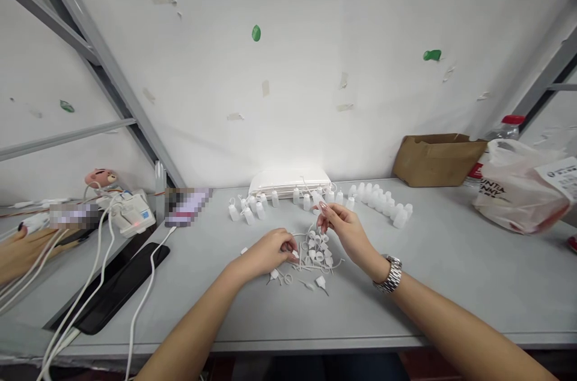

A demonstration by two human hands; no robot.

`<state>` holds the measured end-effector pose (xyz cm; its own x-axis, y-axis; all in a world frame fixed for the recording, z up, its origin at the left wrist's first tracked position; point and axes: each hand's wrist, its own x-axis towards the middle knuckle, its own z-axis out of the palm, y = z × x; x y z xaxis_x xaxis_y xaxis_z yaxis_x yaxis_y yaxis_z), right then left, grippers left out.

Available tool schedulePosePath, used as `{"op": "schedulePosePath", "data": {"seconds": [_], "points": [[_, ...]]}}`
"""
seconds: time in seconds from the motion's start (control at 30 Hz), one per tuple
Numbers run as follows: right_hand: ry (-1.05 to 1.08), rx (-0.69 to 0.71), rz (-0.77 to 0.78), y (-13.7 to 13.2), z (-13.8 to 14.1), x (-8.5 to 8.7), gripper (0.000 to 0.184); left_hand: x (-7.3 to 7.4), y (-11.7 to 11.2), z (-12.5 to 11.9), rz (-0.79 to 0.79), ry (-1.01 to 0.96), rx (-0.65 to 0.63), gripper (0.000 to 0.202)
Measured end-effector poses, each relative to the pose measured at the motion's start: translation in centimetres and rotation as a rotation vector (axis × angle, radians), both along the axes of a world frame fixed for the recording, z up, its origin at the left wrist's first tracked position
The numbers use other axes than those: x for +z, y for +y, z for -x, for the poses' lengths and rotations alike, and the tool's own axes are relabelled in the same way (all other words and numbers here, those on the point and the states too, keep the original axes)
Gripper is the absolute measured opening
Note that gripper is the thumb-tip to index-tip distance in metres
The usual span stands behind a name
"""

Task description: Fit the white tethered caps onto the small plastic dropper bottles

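Observation:
My left hand (pixel 273 253) is closed, its fingertips pinching a small white cap (pixel 295 254) just above the grey table. My right hand (pixel 341 226), with a metal watch (pixel 391 273) on the wrist, is raised a little and closed on a small white squeeze bottle (pixel 317 197); the fingers partly hide it. Between the hands lies a loose pile of white caps and thin ring straps (pixel 317 255). One pointed cap (pixel 320 282) lies apart, nearer the table's front edge. Behind the hands stand several capped bottles (pixel 260 209), some with loops on top.
Uncapped translucent bottles (pixel 382 199) stand in rows at the back right. Beyond them are a cardboard box (pixel 437 160) and a plastic bag (pixel 518 188). A white stack (pixel 291 181) lies against the wall. On the left are a black phone (pixel 121 288), cables and another person's hand (pixel 22 252).

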<state>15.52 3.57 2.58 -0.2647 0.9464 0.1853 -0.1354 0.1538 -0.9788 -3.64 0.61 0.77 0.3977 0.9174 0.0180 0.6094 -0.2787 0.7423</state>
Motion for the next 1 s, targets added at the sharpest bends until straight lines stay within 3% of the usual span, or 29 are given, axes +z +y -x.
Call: {"op": "schedulePosePath", "data": {"seconds": [0.2,0.33,0.5,0.67,0.83,1.0], "points": [[-0.063,-0.003,-0.035,-0.5,0.0,0.5,0.033,0.6,0.3,0.3,-0.008,0.124,0.065,0.017],[-0.093,-0.003,-0.044,-0.4,0.0,0.4,0.033,0.8,0.3,0.3,-0.016,0.102,0.117,0.017],[-0.223,-0.054,-0.125,-0.5,0.0,-0.2,0.032,1.5,0.3,0.2,-0.261,-0.072,0.187,0.027],[-0.493,-0.135,-0.36,-0.8,0.3,-1.2,0.025,2.6,0.1,0.2,-0.433,-0.404,0.362,0.018],[-0.645,-0.011,-0.498,-1.4,0.9,-2.2,0.021,3.2,-0.4,-0.3,-0.33,-0.711,0.388,0.016],[-0.733,0.02,-0.578,-2.1,1.3,-2.4,0.022,2.7,-0.7,-1.3,-0.181,-0.75,0.337,0.016]]}}
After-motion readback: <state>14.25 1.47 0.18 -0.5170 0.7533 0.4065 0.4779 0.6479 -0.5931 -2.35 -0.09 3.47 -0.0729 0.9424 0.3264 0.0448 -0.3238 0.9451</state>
